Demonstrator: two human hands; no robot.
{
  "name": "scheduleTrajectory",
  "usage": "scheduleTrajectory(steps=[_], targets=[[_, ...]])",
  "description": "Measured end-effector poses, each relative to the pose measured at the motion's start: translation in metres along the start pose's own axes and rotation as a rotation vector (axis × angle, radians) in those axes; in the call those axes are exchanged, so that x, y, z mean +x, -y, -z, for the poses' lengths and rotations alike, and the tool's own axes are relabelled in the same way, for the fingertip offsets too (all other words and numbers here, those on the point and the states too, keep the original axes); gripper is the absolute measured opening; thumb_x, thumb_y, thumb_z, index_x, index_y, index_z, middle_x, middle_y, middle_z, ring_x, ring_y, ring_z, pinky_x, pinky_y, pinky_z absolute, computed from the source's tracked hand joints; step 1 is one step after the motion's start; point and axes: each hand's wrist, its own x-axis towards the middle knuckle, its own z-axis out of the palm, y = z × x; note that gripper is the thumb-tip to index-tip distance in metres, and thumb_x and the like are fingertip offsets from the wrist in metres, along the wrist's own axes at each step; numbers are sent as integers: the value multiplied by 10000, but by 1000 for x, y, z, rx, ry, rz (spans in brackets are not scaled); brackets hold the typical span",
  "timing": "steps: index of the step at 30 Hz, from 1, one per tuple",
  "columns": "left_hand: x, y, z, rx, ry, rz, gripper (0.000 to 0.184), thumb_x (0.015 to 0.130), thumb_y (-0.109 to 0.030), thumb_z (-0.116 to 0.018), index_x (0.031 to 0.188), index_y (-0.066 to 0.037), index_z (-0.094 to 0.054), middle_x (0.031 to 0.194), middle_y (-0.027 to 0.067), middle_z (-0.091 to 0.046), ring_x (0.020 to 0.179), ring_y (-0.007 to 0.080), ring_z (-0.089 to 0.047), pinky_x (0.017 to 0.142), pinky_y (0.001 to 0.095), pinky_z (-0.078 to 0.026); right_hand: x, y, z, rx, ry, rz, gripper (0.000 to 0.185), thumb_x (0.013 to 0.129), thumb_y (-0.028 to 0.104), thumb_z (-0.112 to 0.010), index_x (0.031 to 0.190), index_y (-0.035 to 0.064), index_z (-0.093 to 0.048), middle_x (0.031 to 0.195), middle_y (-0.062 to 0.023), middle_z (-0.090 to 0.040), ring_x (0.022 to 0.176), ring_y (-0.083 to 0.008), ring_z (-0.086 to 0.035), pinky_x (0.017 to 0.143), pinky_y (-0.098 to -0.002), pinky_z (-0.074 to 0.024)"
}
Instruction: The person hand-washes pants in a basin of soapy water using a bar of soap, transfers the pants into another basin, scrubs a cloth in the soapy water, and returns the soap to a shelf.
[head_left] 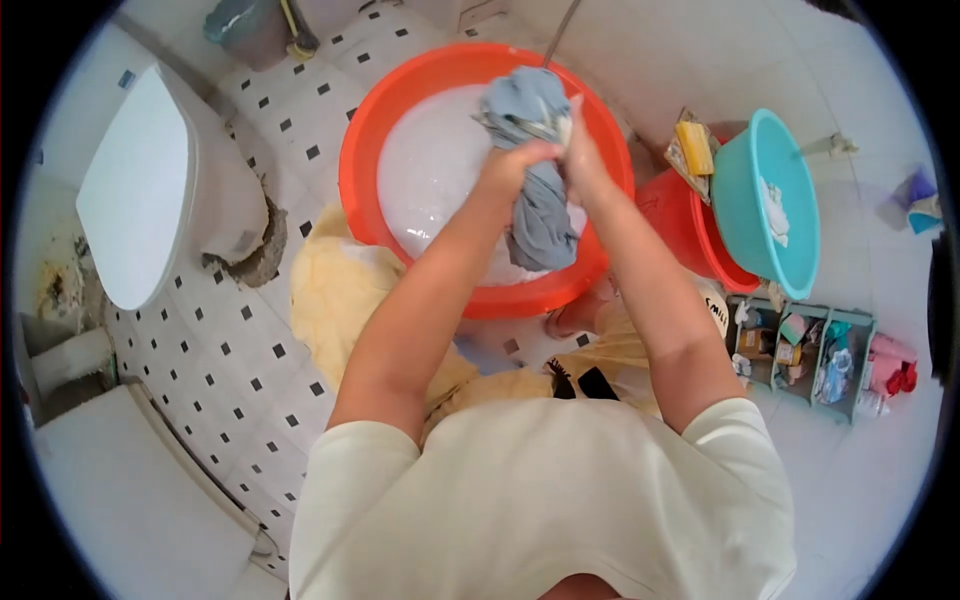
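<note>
A wet grey-blue cloth [543, 215], perhaps a garment, is bunched up over a large orange basin [362, 190]. My left hand [520, 165] is closed round its middle. My right hand [582, 150] presses against the cloth's right side, its fingers partly hidden by the fabric. One end of the cloth bulges above my hands and the other hangs toward me. Whitish soapy water [430, 165] with foam fills the basin below.
To the right stand a red bucket [672, 215], a tilted turquoise basin [800, 200] with white cloth inside, and a yellow soap bar [694, 148]. A compartmented shelf [806, 350] holds small items. At left is a toilet [150, 190]; a bin [245, 30] stands behind.
</note>
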Motion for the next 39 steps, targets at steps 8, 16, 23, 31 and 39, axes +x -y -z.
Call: scheduleTrajectory(steps=[8,16,23,31,39], targets=[[15,-23,45,-120,4,-147,166,710,-113,-638,822,-5,-581,772,72,-586,677,181,-566,624,306,-462,-8,-43,20,-733,269,505,186,887,177,-492,887,2,-555,788,-111,-559,782,-242,-544,713,-337,-422],[4,-21,49,-231,78,-69,236,745,-107,-596,899,64,-544,813,145,-597,781,292,-606,699,382,-504,-10,-37,13,-879,335,799,78,858,74,-482,842,11,-526,783,-171,-510,755,-354,-496,677,-383,-414],[5,-22,49,5,-142,-163,169,706,-65,-605,816,44,-539,724,117,-558,603,246,-586,592,377,-503,9,-77,68,-1240,264,807,144,852,166,-493,812,39,-547,762,-161,-540,773,-351,-520,678,-438,-416],[-10,-51,49,120,-313,-221,140,705,-46,-582,800,50,-544,696,115,-551,589,230,-565,594,361,-497,9,-135,167,-1626,168,19,174,866,154,-469,945,35,-569,977,-176,-588,900,-342,-549,749,-425,-445],[-5,-45,57,47,-254,-222,241,757,-143,-559,928,26,-551,830,123,-592,762,242,-590,706,346,-485,13,-116,115,-405,265,-97,566,857,221,-522,1362,126,-286,1273,-73,-421,1087,-191,-473,883,-298,-420]])
